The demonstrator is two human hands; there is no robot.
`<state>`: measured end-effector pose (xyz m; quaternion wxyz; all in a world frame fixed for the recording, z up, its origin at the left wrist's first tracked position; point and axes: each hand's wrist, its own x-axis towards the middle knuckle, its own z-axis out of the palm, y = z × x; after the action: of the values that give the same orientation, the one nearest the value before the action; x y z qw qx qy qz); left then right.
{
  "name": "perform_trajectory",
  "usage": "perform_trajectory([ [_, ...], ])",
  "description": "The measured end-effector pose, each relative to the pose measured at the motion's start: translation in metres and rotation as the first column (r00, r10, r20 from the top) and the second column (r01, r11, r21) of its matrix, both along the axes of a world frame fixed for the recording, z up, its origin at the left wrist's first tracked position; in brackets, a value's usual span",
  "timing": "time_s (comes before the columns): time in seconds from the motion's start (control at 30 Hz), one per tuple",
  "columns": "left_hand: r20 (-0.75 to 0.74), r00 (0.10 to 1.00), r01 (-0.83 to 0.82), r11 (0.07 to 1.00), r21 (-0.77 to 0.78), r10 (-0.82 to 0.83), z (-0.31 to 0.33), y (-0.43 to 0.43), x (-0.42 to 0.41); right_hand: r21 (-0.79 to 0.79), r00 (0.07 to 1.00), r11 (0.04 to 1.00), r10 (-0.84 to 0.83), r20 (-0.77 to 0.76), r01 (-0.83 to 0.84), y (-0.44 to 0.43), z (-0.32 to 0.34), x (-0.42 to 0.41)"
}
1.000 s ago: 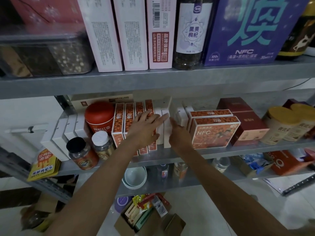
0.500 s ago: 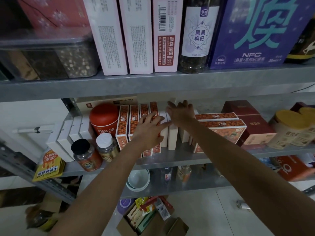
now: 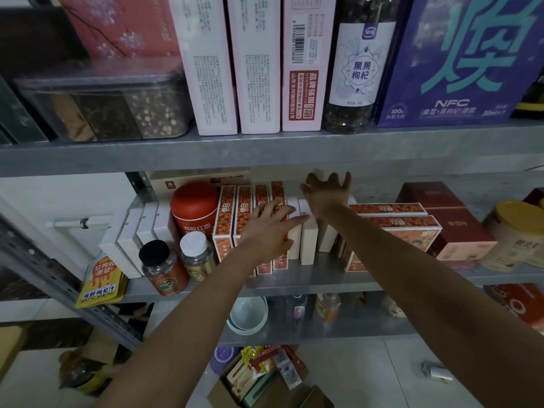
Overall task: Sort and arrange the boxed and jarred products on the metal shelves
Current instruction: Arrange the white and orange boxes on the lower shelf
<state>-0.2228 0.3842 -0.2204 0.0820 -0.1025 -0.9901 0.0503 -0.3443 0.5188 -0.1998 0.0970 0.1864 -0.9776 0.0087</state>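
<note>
On the middle metal shelf [image 3: 309, 278], a row of upright orange-printed boxes [image 3: 244, 213] stood just right of a red canister [image 3: 194, 210], with plain cream boxes [image 3: 308, 245] packed against the row's right end. The left hand [image 3: 270, 228] lay flat across the tops of the right-most orange boxes, fingers spread and straight, the tips reaching onto the first cream box. The right hand [image 3: 326, 192] was stretched above and beyond the cream boxes toward the back of the shelf, fingers fanned out and gripping nothing; whether it touched anything there could not be told.

These boxes looked like light, stiff cardboard, firm on the broad faces but easily dented at the corners. As thin slabs standing on edge they would likely topple sideways like dominoes, so the safest hold seemed to be a pinch across the two broad faces near the top, or squeezing several together as a block. Each showed its narrow printed end to the aisle, and its long axis appeared to run front to back into the shelf. Further right, matching orange boxes [image 3: 403, 223] lay flat in a stack, long axis left to right.
</note>
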Motion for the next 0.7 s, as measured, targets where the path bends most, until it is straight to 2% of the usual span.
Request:
perform_trajectory([
  [0.13,0.02,1.0,0.001,1.0,-0.001,-0.001,0.0,-0.001,0.0,-0.298,0.961,0.951,-0.008,-0.275,-0.078,0.012,0.003,0.005],
  [0.2,0.024,1.0,0.0,1.0,0.005,0.0,0.0,-0.002,0.0,-0.467,0.948,0.874,-0.024,-0.316,-0.134,0.021,0.008,0.012],
  [0.3,0.028,1.0,0.001,1.0,0.015,-0.002,0.001,-0.001,0.001,-0.737,0.976,0.661,-0.034,-0.214,-0.138,0.038,0.017,0.026],
  [0.33,0.027,1.0,0.001,1.0,0.015,-0.002,0.001,-0.001,0.001,-0.814,0.99,0.57,-0.015,-0.141,-0.108,0.045,0.02,0.034],
  [0.4,0.026,1.0,-0.001,1.0,0.013,0.001,0.001,-0.001,0.001,-0.943,0.997,0.328,0.067,-0.03,-0.051,0.06,0.025,0.051],
  [0.47,0.034,0.999,-0.007,1.0,0.017,0.006,0.002,-0.001,0.001,-0.989,0.994,0.144,0.105,-0.021,-0.036,0.074,0.025,0.069],
  [0.53,0.053,0.999,-0.013,1.0,0.027,0.011,0.002,0.0,0.002,-0.998,0.995,0.058,0.095,-0.022,-0.027,0.088,0.024,0.081],
  [0.6,0.092,0.996,-0.019,1.0,0.02,0.017,0.005,0.002,0.001,-1.0,0.997,0.019,0.076,-0.022,-0.024,0.102,0.02,0.09],
  [0.7,0.183,0.982,-0.044,0.998,0.034,0.037,0.014,0.005,0.001,-0.999,0.997,0.041,0.072,0.008,0.005,0.121,0.017,0.101],
])
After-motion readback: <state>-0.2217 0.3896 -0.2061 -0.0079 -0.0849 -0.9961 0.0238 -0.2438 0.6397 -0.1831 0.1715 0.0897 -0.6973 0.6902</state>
